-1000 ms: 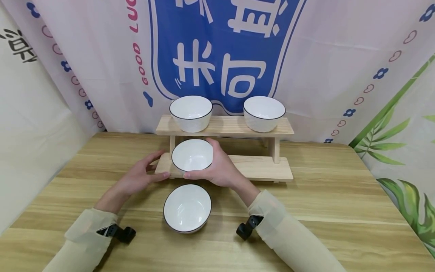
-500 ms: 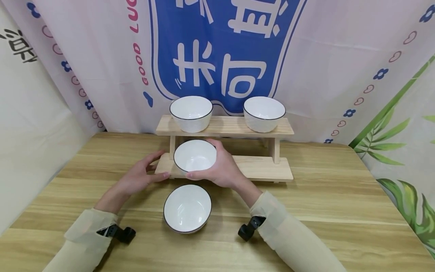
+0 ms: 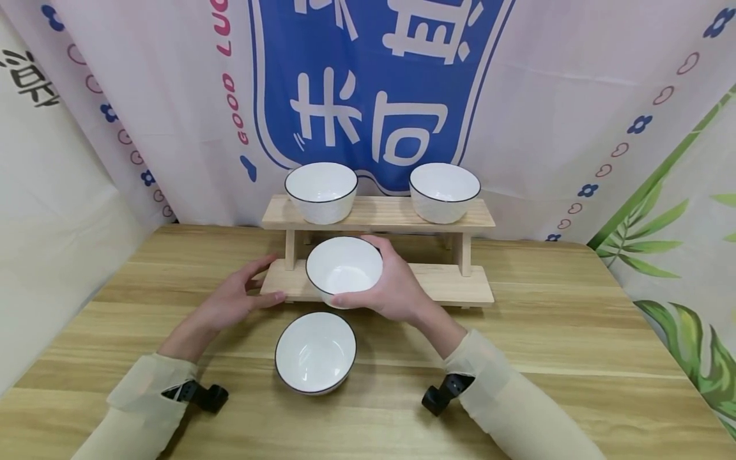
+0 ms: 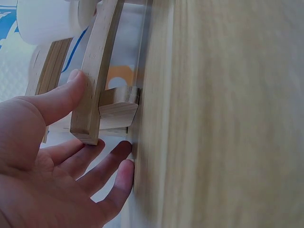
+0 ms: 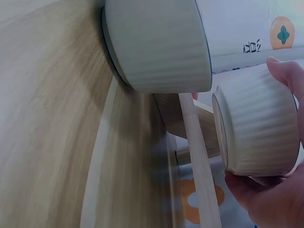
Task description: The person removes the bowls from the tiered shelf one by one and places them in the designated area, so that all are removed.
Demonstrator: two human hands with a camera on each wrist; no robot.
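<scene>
1. Right hand (image 3: 395, 289), half-curled, grips white bowl (image 3: 344, 271) just below frame centre, mouth upward;
2. left hand (image 3: 232, 297), half-spread, loosely grips end of wooden stand (image 3: 382, 212);
3. stand's long axis runs left-right.

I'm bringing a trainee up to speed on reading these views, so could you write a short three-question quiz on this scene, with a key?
1. How many white bowls stand on the upper shelf?
2. True or false: the left hand is gripping a bowl.
3. The front bowl, nearest the person, stands on: A) the upper shelf, B) the lower shelf, C) the table.

Key: 1. Two. 2. False: it is round the lower shelf's left end; the right hand grips the held bowl. 3. C.
</scene>
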